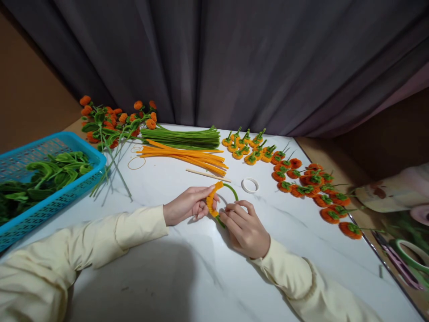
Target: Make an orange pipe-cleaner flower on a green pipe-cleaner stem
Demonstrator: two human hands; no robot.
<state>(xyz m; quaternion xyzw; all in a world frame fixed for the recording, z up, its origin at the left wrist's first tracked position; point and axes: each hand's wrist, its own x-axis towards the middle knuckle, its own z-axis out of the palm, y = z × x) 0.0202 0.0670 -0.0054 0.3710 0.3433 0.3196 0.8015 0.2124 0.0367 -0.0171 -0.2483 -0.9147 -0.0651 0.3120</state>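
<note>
Between the thumb and fingers of my left hand [187, 205] is a coiled yellow-orange pipe cleaner [212, 200], threaded on a green pipe cleaner [232, 188]. The green one bends into an open loop, its upper part arching right toward my right hand [246, 228]. My right hand is closed by the loop's lower end, fingers curled and fingertips at the green stem; its exact pinch is partly hidden. Just beyond the hands lie a white tape ring [250, 185] and a thin pale stick [208, 175].
Orange pipe cleaners [181, 154] and green pipe cleaners [181, 136] lie behind. Yellow flower heads [250, 158] and orange flower heads [311, 180] spread rightward. A blue basket [75, 184] of leaves and stemmed orange flowers [110, 118] stand left. Cutters [398, 261] and green tape [414, 255] lie right.
</note>
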